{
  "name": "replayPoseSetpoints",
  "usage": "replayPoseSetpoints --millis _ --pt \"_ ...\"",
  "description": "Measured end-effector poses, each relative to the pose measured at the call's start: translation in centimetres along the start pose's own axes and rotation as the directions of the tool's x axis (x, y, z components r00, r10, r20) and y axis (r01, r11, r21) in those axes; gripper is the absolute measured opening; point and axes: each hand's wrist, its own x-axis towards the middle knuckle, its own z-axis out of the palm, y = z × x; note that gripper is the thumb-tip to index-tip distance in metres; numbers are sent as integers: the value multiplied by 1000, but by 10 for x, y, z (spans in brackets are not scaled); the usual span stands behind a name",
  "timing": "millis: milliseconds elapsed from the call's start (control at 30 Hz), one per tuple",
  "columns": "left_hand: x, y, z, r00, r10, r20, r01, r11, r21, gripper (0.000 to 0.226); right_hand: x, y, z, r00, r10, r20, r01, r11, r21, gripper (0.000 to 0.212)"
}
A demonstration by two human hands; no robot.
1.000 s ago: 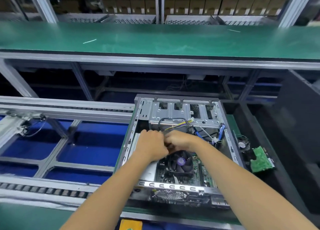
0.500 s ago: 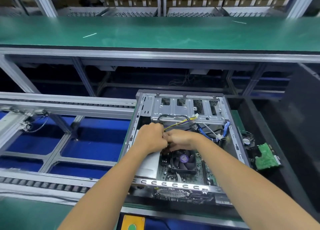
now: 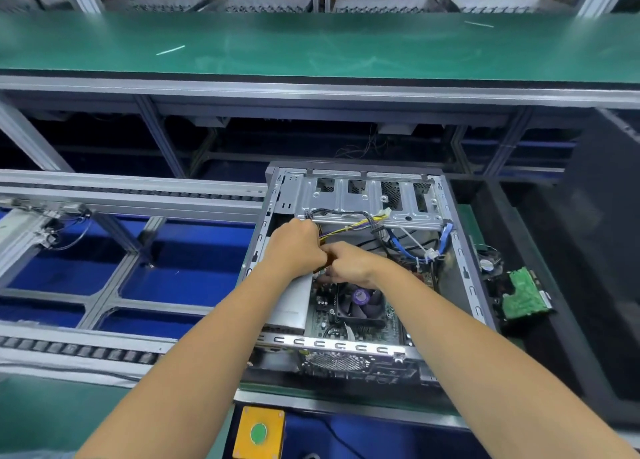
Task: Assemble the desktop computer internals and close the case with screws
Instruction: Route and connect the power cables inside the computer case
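Both hands meet inside the open case [image 3: 464,261]: the left hand [image 3: 296,247] is curled around a bundle of yellow and black wires [image 3: 349,228], and the right hand [image 3: 348,263] is clenched against it (what its fingers hold, I cannot tell). Near the case's front edge lie the board [image 3: 391,323] and its fan [image 3: 362,301]. Toward the far edge, a metal bay [image 3: 367,199] spans the case, blue cables [image 3: 401,247] beneath it. Beside the right wall sits a green drive [image 3: 523,294].
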Motion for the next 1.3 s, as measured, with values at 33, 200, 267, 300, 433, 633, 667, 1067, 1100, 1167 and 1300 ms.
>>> replayPoseSetpoints --millis 33,200,267,300,433,633,667,1067,1100,1167,1300 --pt "1 1 1 1000 -5 5 5 1000 31 17 -1 1 0 1000 -18 -19 16 994 -109 33" --pt "2 2 5 998 -41 37 34 980 195 22 3 -2 3 996 -79 -29 53 857 -513 27" --pt "2 0 7 999 -42 31 35 982 185 24 6 -4 5 991 -116 -63 61 825 -562 20" --pt "2 0 7 999 -45 20 41 985 169 23 6 -6 5 986 -142 -83 67 806 -588 16" --pt "3 2 6 999 -48 -3 48 988 148 20 10 -11 -3 982 -165 -93 51 704 -708 34" --pt "6 -3 2 996 -12 87 -4 984 176 33 24 -14 -3 999 -20 37 42 624 -781 40" --pt "7 -5 1 995 -1 101 -16 987 161 35 25 -14 -1 999 -35 25 41 625 -779 37" --pt "14 4 -16 991 103 88 -108 993 51 37 32 -10 9 883 -198 -425 -131 767 -629 23" --pt "14 6 -16 990 113 84 -117 991 56 37 31 -10 9 876 -194 -442 -144 768 -624 21" --pt "13 5 -17 990 117 82 -123 990 71 38 32 -9 6 885 -167 -435 -150 783 -604 20" --pt "11 -7 -17 989 87 119 -96 993 74 41 36 -6 5 950 -128 -285 -86 769 -634 22"
